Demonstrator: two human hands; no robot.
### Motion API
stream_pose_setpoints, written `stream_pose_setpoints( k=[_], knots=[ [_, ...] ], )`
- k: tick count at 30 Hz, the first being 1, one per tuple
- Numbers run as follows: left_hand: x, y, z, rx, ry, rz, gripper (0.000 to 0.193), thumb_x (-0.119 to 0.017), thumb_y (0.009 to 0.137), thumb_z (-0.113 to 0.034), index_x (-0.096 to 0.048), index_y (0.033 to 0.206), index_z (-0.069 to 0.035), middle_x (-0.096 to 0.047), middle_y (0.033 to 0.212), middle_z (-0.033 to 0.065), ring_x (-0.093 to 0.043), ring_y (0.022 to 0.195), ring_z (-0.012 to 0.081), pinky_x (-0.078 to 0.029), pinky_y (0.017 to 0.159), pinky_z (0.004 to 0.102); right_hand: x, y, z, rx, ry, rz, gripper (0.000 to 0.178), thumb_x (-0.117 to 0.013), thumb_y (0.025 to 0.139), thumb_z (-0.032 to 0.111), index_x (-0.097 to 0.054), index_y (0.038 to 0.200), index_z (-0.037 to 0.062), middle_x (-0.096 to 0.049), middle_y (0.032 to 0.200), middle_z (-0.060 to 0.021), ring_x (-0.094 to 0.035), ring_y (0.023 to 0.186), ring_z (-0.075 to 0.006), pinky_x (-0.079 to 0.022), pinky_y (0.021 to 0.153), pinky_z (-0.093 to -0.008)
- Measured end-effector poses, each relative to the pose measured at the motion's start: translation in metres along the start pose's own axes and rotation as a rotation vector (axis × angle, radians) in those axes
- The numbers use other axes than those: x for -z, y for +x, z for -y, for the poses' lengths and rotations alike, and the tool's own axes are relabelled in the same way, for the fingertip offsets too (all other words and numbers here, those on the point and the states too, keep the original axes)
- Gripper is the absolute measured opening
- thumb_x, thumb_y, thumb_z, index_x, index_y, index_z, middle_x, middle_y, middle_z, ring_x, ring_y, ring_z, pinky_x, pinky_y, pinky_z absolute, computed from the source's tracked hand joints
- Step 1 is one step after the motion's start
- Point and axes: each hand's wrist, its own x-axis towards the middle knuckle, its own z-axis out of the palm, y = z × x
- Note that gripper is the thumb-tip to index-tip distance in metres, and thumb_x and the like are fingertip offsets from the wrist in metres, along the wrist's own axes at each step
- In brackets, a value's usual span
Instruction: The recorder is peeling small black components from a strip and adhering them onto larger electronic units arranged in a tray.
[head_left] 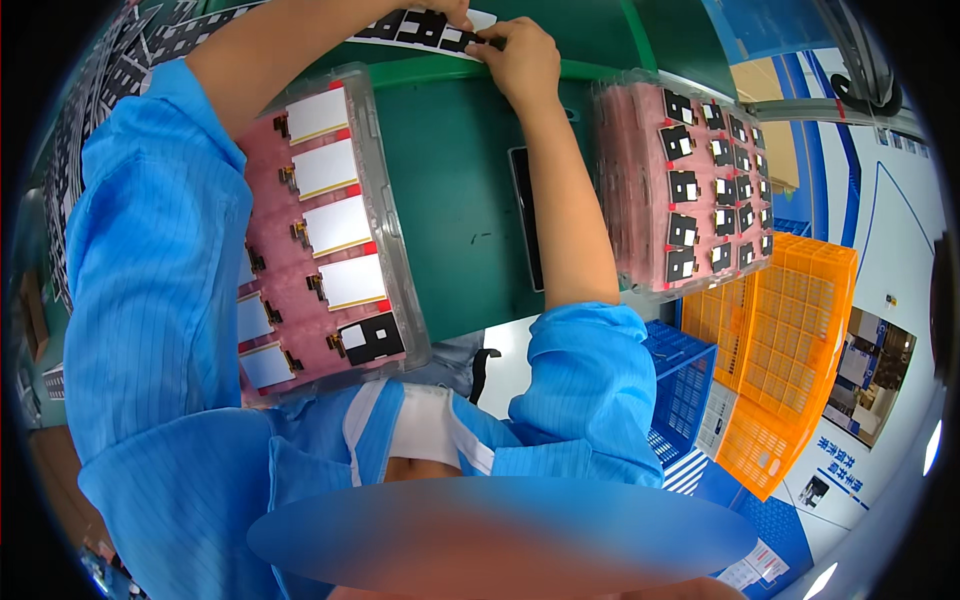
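Note:
At the top edge of the head view, my left hand [452, 12] and my right hand [524, 58] meet over a white-backed sheet of black die-cut stickers [418, 30]. My right thumb and fingers pinch the sheet's right end. My left fingers are closed at its upper edge, partly cut off by the frame. Below my left arm lies a clear tray [385, 215] with pink lining, holding several small flat panels [325, 167] with white faces and short brown flex tails. One panel [372, 340], at the tray's near right corner, bears a black sticker.
A stack of clear trays [640, 190] with pink lining and black-covered panels stands right of my right forearm. A dark flat phone-like device [526, 220] lies on the green mat [450, 200]. More sticker sheets [200, 42] lie far left. Orange crates [790, 340] and a blue crate [680, 385] stand lower right.

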Motion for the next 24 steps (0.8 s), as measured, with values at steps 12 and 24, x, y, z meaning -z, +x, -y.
stream_pose_setpoints(
  k=[12, 24],
  knots=[
    [-0.006, 0.054, 0.009, -0.169, 0.601, 0.251, 0.051, -0.084, 0.069, -0.054, -0.080, 0.090, -0.008, -0.076, 0.083, 0.0076, -0.069, 0.074, 0.0224, -0.055, 0.071, 0.0369, -0.004, 0.013, -0.003, -0.007, -0.090, 0.123, 0.022, -0.086, 0.072, 0.025, -0.078, 0.089, 0.0134, -0.069, 0.088, -0.0076, -0.068, 0.087, -0.0265, -0.054, 0.076, -0.0404],
    [0.038, -0.030, 0.025, -0.424, 0.111, -0.138, 0.020, -0.076, 0.082, -0.024, -0.079, 0.095, -0.010, -0.074, 0.080, 0.0138, -0.070, 0.065, 0.0225, -0.055, 0.064, 0.0376, 0.133, -0.091, 0.087, -0.139, 0.869, 0.305, 0.013, -0.075, 0.087, 0.004, -0.063, 0.093, 0.0037, -0.061, 0.084, 0.0020, -0.056, 0.079, -0.0063, -0.044, 0.070, -0.0213]
  ],
)
